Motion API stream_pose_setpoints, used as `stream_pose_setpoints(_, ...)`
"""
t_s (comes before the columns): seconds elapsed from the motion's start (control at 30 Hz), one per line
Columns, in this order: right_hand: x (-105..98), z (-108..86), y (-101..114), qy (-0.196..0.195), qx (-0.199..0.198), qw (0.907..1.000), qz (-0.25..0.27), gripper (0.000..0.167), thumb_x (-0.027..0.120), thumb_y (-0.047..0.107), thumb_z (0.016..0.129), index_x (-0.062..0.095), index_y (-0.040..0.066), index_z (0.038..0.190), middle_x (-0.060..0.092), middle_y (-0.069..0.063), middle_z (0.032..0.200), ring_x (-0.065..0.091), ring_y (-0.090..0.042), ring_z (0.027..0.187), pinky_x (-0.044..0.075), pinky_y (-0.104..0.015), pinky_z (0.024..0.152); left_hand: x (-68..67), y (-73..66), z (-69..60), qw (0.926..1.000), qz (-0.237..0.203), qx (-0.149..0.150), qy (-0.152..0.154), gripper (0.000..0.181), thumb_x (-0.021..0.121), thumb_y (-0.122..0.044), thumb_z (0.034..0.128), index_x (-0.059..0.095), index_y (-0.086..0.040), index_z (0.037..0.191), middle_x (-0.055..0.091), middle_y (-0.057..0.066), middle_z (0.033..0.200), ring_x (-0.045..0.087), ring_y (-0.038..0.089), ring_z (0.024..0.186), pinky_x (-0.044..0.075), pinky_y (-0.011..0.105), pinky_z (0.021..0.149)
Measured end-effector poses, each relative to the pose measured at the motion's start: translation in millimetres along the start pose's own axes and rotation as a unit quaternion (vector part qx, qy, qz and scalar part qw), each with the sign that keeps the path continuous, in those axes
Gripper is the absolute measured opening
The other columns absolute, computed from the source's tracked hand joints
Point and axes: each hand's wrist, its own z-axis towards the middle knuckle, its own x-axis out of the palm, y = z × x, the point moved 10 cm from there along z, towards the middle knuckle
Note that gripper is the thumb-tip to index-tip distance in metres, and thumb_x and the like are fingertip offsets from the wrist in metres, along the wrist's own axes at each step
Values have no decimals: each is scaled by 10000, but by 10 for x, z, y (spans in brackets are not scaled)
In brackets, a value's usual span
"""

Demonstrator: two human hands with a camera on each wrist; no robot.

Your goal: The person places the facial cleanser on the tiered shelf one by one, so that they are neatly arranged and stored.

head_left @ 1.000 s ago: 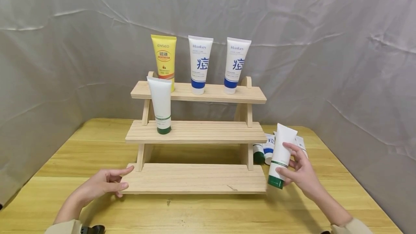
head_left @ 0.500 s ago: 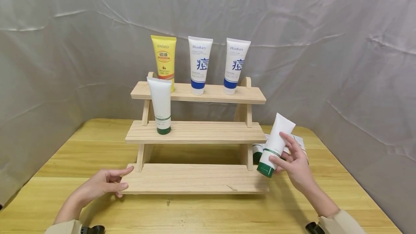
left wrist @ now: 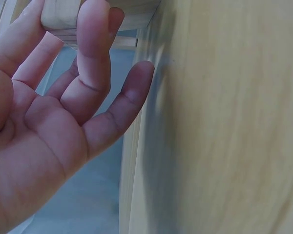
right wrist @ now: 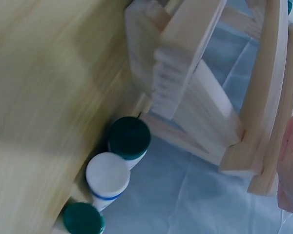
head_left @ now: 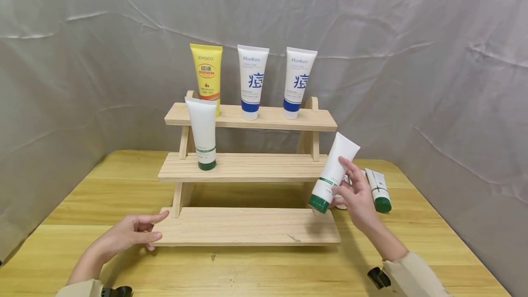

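Observation:
My right hand [head_left: 358, 196] holds a white tube with a green cap [head_left: 333, 168] between thumb and fingers. The tube leans, cap down and to the left, in front of the right end of the wooden three-step display stand [head_left: 247, 226]. My left hand [head_left: 128, 235] pinches the left end of the stand's bottom step; in the left wrist view the left hand [left wrist: 53, 112] has thumb and fingers about the step's corner [left wrist: 61, 17]. A similar white tube with a green cap [head_left: 203, 132] stands upright at the left of the middle step.
The top step bears a yellow tube [head_left: 207, 74] and two white tubes with blue bands, a middle one [head_left: 252, 77] and a right one [head_left: 299, 79]. Another green-capped tube [head_left: 378, 189] lies on the table [head_left: 264, 272], right of the stand. Several caps, one white [right wrist: 107, 174], show there.
My right hand has moved left and slightly up with the green-capped tube, from beside the stand to the front of its right end. The left hand stays on the bottom step.

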Motion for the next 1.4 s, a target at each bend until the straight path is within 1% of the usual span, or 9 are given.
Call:
stream_pose_setpoints(0.2, 154, 72, 28, 223, -233, 9993, 182, 639, 422, -193, 790, 356, 120, 1343, 319, -143, 1209, 564, -149, 872, 511, -274, 551, -4, 11, -7, 10000, -71, -16, -19, 507, 549, -69, 881, 304, 122, 1282, 550, 52, 689, 598, 203, 619, 484, 286, 640)
stream_pose_setpoints(0.37, 249, 128, 32, 307, -389, 9986, 194, 643, 441, -195, 788, 359, 127, 1339, 339, -132, 1169, 570, -147, 863, 510, -274, 545, -8, 15, -8, 10000, -7, -18, -21, 519, 548, -72, 882, 285, 140, 1275, 549, 61, 696, 598, 200, 617, 487, 289, 642)
stream_pose_setpoints(0.47, 304, 161, 27, 338, -416, 9984, 174, 640, 454, -191, 789, 356, 123, 1338, 345, -131, 1160, 572, -151, 890, 511, -274, 555, -12, 16, -7, 10000, 44, -37, -31, 531, 549, -75, 882, 268, 156, 1268, 550, 68, 700, 597, 198, 616, 487, 287, 648)
stream_pose_setpoints(0.73, 501, 264, 34, 521, -457, 9972, 273, 639, 481, -186, 799, 301, 71, 1356, 320, -116, 1251, 560, -187, 951, 517, -308, 586, -16, 17, -4, 9998, 146, -150, -67, 567, 558, -95, 879, 245, 158, 1278, 545, 78, 701, 595, 203, 614, 477, 265, 674)
stream_pose_setpoints(0.9, 621, 339, 45, 477, -436, 9977, 185, 634, 500, -172, 800, 297, 59, 1354, 335, -95, 1246, 547, -202, 968, 516, -311, 607, -14, 13, -6, 9996, 185, -183, -86, 571, 562, -99, 877, 247, 158, 1277, 541, 71, 694, 597, 204, 615, 465, 244, 697)
stream_pose_setpoints(1.07, 713, 412, 35, 377, -449, 9982, 104, 622, 515, -175, 794, 311, 47, 1338, 371, -81, 1184, 537, -210, 962, 518, -322, 630, -16, 25, -11, 9993, 234, -258, -113, 571, 560, -106, 879, 253, 146, 1289, 529, 62, 693, 597, 216, 622, 439, 213, 722)
stream_pose_setpoints(1.17, 770, 456, 31, 372, -498, 9981, 54, 617, 527, -178, 787, 318, 35, 1327, 385, -90, 1145, 543, -206, 946, 520, -335, 622, -18, 32, -12, 9992, 239, -293, -114, 573, 560, -108, 880, 252, 139, 1296, 523, 62, 694, 597, 218, 624, 437, 212, 723)
stream_pose_setpoints(1.23, 816, 489, 41, 405, -565, 9976, -40, 613, 535, -172, 785, 320, 28, 1322, 388, -96, 1158, 547, -202, 934, 521, -334, 618, -18, 33, -12, 9993, 215, -294, -114, 575, 560, -105, 879, 248, 141, 1295, 523, 64, 694, 597, 219, 623, 447, 224, 714)
stream_pose_setpoints(1.4, 958, 573, 92, 560, -749, 9955, -153, 602, 544, -160, 784, 324, 20, 1315, 354, -100, 1276, 538, -236, 970, 521, -344, 620, -13, 31, -12, 9996, 137, -250, -87, 567, 554, -93, 882, 243, 145, 1292, 524, 63, 692, 594, 221, 619, 462, 246, 697)
